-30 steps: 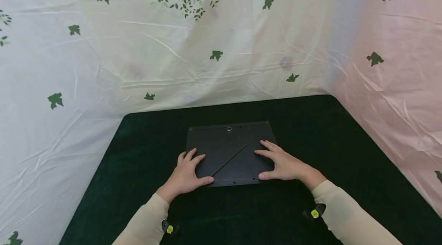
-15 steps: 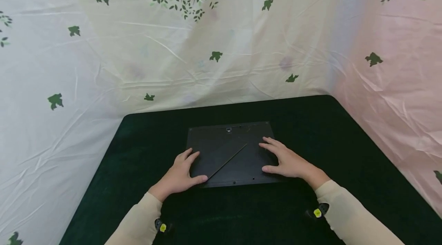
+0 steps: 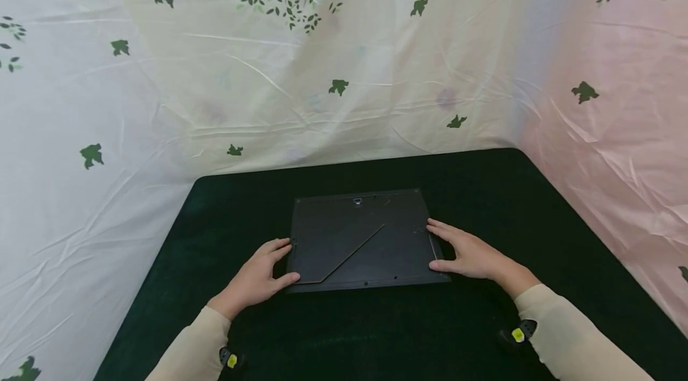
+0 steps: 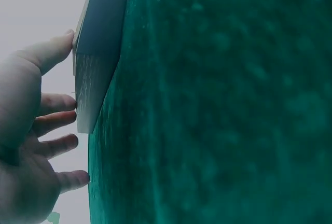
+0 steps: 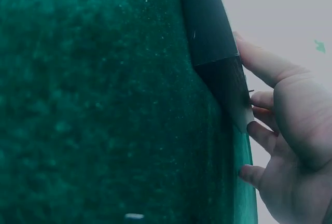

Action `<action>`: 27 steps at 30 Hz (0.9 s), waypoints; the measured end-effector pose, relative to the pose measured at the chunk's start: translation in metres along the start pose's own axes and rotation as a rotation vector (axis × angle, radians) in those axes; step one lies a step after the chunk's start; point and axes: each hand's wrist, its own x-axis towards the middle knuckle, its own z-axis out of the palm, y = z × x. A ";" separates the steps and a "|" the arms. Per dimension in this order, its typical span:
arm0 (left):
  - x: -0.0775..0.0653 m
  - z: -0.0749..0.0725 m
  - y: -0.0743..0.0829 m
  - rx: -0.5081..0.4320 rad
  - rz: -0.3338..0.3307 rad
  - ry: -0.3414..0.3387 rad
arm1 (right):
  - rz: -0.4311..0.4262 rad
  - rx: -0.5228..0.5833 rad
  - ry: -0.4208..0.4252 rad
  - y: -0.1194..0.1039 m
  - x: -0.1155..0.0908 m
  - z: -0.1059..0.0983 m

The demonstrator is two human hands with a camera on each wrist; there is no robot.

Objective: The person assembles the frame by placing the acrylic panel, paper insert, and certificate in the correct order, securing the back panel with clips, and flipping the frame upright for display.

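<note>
A black picture frame (image 3: 360,240) lies back side up on the dark green cloth, with a small metal hanger (image 3: 358,202) near its far edge. A thin pale slanting line (image 3: 352,253) crosses its back panel and bends near the front left corner. My left hand (image 3: 255,279) is at the frame's left side, thumb over the front left corner and fingertips at the side edge. At the right side, my right hand (image 3: 473,254) has its thumb on the border and its fingers spread along the edge. Both wrist views show relaxed fingers beside the frame's thick side.
The green-covered table (image 3: 365,333) has rounded far corners. Behind it hangs a pale curtain (image 3: 376,58) printed with leaves, turning pink on the right. Each cream sleeve carries a dark wrist device with a yellow mark.
Both hands have slid apart, from over the back panel outward to the left and right edges. More of the panel and its slanting line now shows. The frame stays in place.
</note>
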 end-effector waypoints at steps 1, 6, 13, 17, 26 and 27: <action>0.001 0.001 0.000 0.003 0.011 0.003 | 0.001 0.005 0.002 0.000 0.000 0.001; 0.002 0.002 0.004 0.009 0.019 0.000 | -0.011 0.017 0.004 0.002 -0.002 0.005; 0.003 0.002 0.008 0.016 0.039 0.039 | -0.039 0.006 0.007 0.003 -0.003 0.004; 0.004 0.003 0.008 0.063 0.051 0.044 | -0.029 0.006 -0.006 0.003 -0.002 0.004; 0.005 0.004 0.013 0.201 0.066 -0.004 | -0.013 0.018 -0.020 0.003 -0.003 0.004; 0.005 0.004 0.013 0.212 0.068 -0.006 | -0.014 0.019 -0.020 0.003 -0.004 0.004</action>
